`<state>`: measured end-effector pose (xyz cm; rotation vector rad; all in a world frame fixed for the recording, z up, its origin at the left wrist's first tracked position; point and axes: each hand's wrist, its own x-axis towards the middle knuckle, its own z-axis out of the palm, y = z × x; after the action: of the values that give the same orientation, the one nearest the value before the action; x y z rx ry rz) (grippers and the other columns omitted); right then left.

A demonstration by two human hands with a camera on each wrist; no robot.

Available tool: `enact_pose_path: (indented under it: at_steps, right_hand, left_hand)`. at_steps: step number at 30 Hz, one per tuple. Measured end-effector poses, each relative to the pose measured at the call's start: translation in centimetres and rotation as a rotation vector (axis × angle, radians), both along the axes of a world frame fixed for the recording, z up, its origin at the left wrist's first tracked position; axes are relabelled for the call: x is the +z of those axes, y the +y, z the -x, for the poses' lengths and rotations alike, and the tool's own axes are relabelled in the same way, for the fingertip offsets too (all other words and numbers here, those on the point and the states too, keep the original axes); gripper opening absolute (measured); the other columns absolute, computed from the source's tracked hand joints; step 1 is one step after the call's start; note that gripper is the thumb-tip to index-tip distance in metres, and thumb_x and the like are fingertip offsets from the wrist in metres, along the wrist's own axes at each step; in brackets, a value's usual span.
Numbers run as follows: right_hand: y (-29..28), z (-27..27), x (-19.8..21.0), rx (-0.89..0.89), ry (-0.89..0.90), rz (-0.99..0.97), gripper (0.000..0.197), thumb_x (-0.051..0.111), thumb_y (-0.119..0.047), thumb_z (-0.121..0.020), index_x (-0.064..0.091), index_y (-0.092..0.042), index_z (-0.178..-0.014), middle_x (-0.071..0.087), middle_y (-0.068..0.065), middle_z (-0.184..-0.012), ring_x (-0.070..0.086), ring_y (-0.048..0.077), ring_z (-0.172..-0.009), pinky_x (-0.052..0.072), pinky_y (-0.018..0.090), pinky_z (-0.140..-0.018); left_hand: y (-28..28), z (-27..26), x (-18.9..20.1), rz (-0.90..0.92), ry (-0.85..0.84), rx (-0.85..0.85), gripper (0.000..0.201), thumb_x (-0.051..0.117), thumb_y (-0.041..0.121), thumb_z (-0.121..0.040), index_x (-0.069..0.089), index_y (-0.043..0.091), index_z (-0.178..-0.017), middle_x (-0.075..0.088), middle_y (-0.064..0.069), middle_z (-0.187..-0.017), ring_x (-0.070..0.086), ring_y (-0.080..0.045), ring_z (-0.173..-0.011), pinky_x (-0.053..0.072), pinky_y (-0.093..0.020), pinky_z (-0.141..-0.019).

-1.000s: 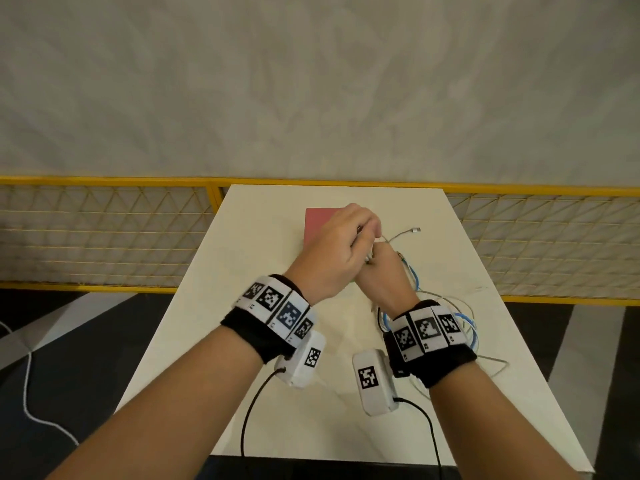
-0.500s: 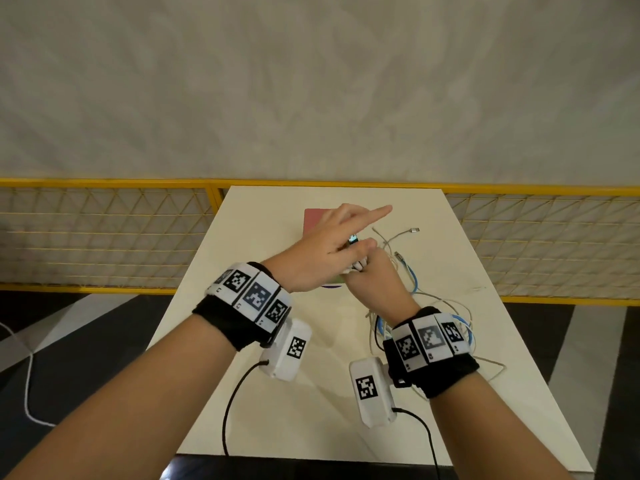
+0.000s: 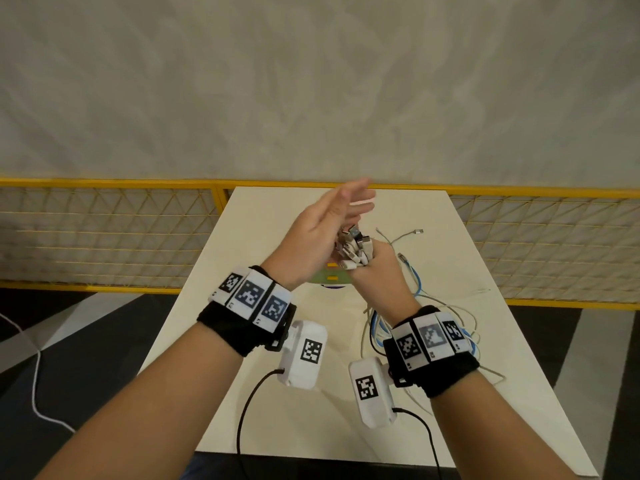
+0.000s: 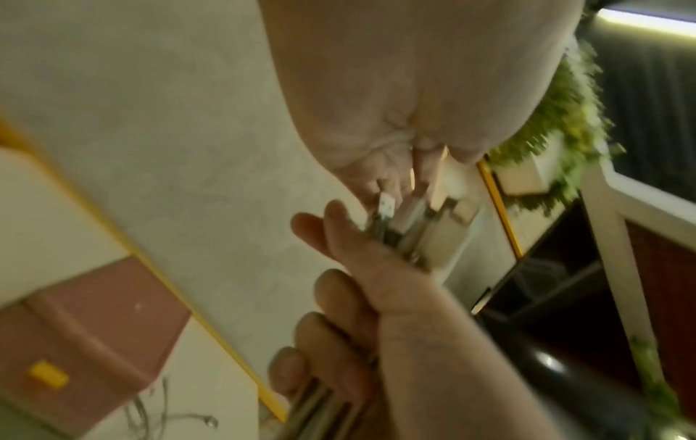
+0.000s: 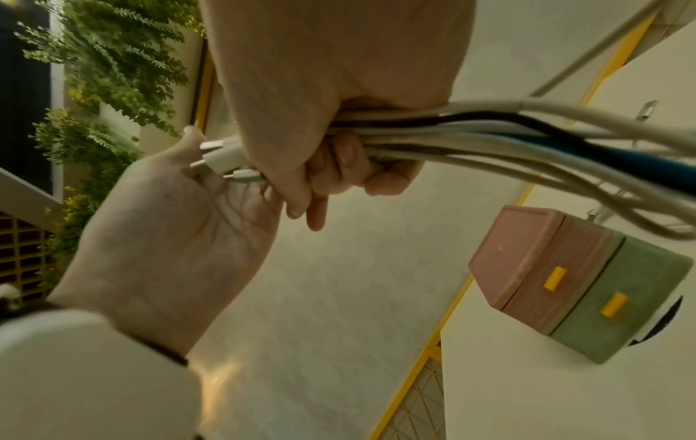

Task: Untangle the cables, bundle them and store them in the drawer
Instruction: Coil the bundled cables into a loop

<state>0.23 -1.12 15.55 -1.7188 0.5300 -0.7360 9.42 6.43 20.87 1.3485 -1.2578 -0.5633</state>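
Note:
My right hand (image 3: 377, 275) is raised above the white table (image 3: 263, 237) and grips a bunch of cable ends in its fist. Several white and metal plugs (image 3: 356, 249) stick up out of the fist. The left hand (image 3: 332, 216) is open, its flat palm against the plug tips (image 5: 222, 157). White, black and blue cables (image 5: 527, 134) trail from the fist down to loose loops (image 3: 377, 327) on the table. The small drawer unit (image 5: 587, 285), pink over green with yellow handles, stands shut behind the hands, mostly hidden in the head view.
A white cable end (image 3: 415, 233) and a blue cable (image 3: 419, 282) lie on the table to the right of the hands. A yellow mesh fence (image 3: 104, 233) runs behind the table. Another white cord (image 3: 34, 386) lies on the dark floor at left.
The left hand was wrapped over the right fist; it has opened flat and risen to the plug tips. The right hand has lifted the bunch slightly.

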Motion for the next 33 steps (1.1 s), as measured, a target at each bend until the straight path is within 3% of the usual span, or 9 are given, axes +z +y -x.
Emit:
enact_pose_path:
  at_steps: [3, 11, 15, 18, 21, 24, 26, 30, 33]
  right_hand:
    - [0.3, 0.2, 0.4, -0.001, 0.024, 0.049, 0.044, 0.055, 0.014, -0.079, 0.045, -0.022, -0.057, 0.050, -0.017, -0.044, 0.042, -0.002, -0.043, 0.030, 0.011, -0.046]
    - [0.2, -1.6, 0.3, -0.125, 0.041, 0.434, 0.015, 0.053, -0.006, -0.089, 0.057, 0.003, -0.101, 0.045, -0.005, -0.085, 0.035, -0.003, -0.068, 0.033, -0.003, -0.069]
    - [0.6, -1.2, 1.0, 0.057, -0.085, -0.003, 0.034, 0.052, -0.025, -0.097, 0.048, -0.002, -0.121, 0.056, 0.012, -0.103, 0.052, 0.000, -0.088, 0.039, 0.013, -0.099]
    - [0.6, -1.1, 1.2, 0.084, -0.113, -0.092, 0.067, 0.053, -0.019, -0.096, 0.004, -0.039, -0.138, 0.052, 0.009, -0.112, 0.053, 0.001, -0.107, 0.028, 0.017, -0.111]
    - [-0.2, -0.7, -0.3, 0.176, -0.084, -0.029, 0.121, 0.060, 0.018, -0.079, -0.029, -0.037, -0.139, 0.045, 0.007, -0.134, 0.053, 0.002, -0.118, 0.044, 0.017, -0.094]
    - [-0.9, 0.0, 0.4, 0.270, 0.008, 0.005, 0.069, 0.055, 0.011, -0.086, 0.027, -0.017, -0.142, 0.057, -0.004, -0.103, 0.062, -0.003, -0.084, 0.050, 0.018, -0.072]
    - [-1.2, 0.6, 0.8, 0.292, 0.129, 0.119, 0.011, 0.050, -0.009, -0.097, 0.055, -0.018, -0.101, 0.054, -0.002, -0.072, 0.055, 0.008, -0.057, 0.049, 0.029, -0.060]
    - [-1.1, 0.7, 0.3, 0.310, 0.313, 0.227, 0.022, 0.037, -0.025, -0.102, 0.049, -0.025, -0.083, 0.040, -0.009, -0.061, 0.041, 0.002, -0.044, 0.040, 0.022, -0.048]
    - [-2.1, 0.7, 0.6, 0.257, 0.421, 0.429, 0.023, 0.037, -0.029, -0.102, 0.049, -0.025, -0.083, 0.044, -0.012, -0.066, 0.044, 0.001, -0.056, 0.033, 0.019, -0.055]
  left_hand:
    - [0.0, 0.4, -0.3, -0.180, -0.126, -0.128, 0.068, 0.019, 0.055, -0.092, 0.052, 0.018, -0.139, 0.055, 0.007, -0.141, 0.044, 0.002, -0.132, 0.027, -0.020, -0.115]
    - [-1.3, 0.8, -1.8, 0.113, -0.557, 0.169, 0.021, 0.051, 0.021, -0.099, 0.061, 0.006, -0.090, 0.051, 0.000, -0.089, 0.051, -0.012, -0.082, 0.042, -0.022, -0.077]
    - [-2.0, 0.2, -1.5, 0.120, -0.731, 0.228, 0.024, 0.048, 0.025, -0.099, 0.061, 0.008, -0.088, 0.050, 0.000, -0.085, 0.049, -0.014, -0.080, 0.044, -0.031, -0.073]
    - [-1.8, -0.3, -1.6, 0.078, -0.747, 0.197, 0.025, 0.053, 0.034, -0.096, 0.061, 0.012, -0.087, 0.057, 0.000, -0.083, 0.054, -0.016, -0.078, 0.047, -0.033, -0.072]
    - [-1.9, -0.4, -2.0, 0.113, -0.650, 0.242, 0.018, 0.058, 0.022, -0.092, 0.058, 0.009, -0.080, 0.057, 0.000, -0.075, 0.053, -0.015, -0.068, 0.046, -0.031, -0.065]
    - [-1.9, -1.1, -2.3, 0.103, -0.451, 0.362, 0.018, 0.060, 0.014, -0.091, 0.056, 0.006, -0.076, 0.052, 0.000, -0.065, 0.048, -0.009, -0.060, 0.040, -0.019, -0.058]
    - [-1.7, -2.3, -2.2, 0.056, -0.308, 0.438, 0.019, 0.059, 0.016, -0.093, 0.057, 0.007, -0.076, 0.050, 0.004, -0.062, 0.047, -0.005, -0.056, 0.037, -0.015, -0.054]
    - [-1.1, -4.6, -1.8, -0.217, -0.015, 0.303, 0.031, 0.051, 0.034, -0.099, 0.061, 0.010, -0.083, 0.058, 0.000, -0.070, 0.055, -0.010, -0.060, 0.047, -0.028, -0.059]
    - [-0.6, -5.8, -1.7, -0.218, -0.229, 0.456, 0.039, 0.042, 0.048, -0.100, 0.064, 0.016, -0.107, 0.061, -0.004, -0.111, 0.058, -0.013, -0.104, 0.046, -0.033, -0.095]
